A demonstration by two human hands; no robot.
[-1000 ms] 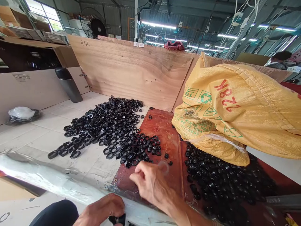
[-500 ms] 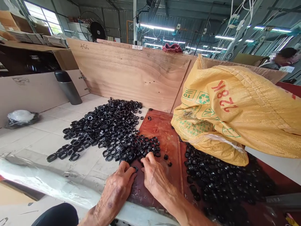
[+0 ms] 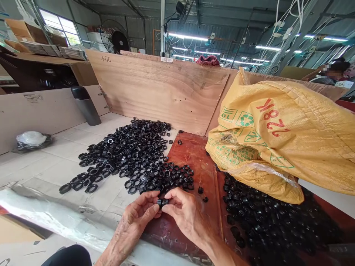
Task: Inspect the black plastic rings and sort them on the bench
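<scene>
My left hand (image 3: 137, 218) and my right hand (image 3: 184, 210) meet over the red-brown board (image 3: 194, 155), both pinching one small black plastic ring (image 3: 162, 202) between thumb and fingertips. Just beyond them lies a wide heap of black rings (image 3: 130, 153), spread across the white tabletop and onto the board. A second heap of black rings (image 3: 257, 218) spills from the mouth of a yellow woven sack (image 3: 280, 129) on the right.
A plywood wall (image 3: 158, 85) closes the back of the bench. A dark grey flask (image 3: 84, 105) stands at the back left, a bag with white contents (image 3: 31, 140) further left. Clear plastic sheet (image 3: 55, 210) lies along the near edge. A person sits far right.
My left hand came up from below the bench edge to the heap. Both hands then picked one black ring off the heap and now hold it together, lifted slightly toward me.
</scene>
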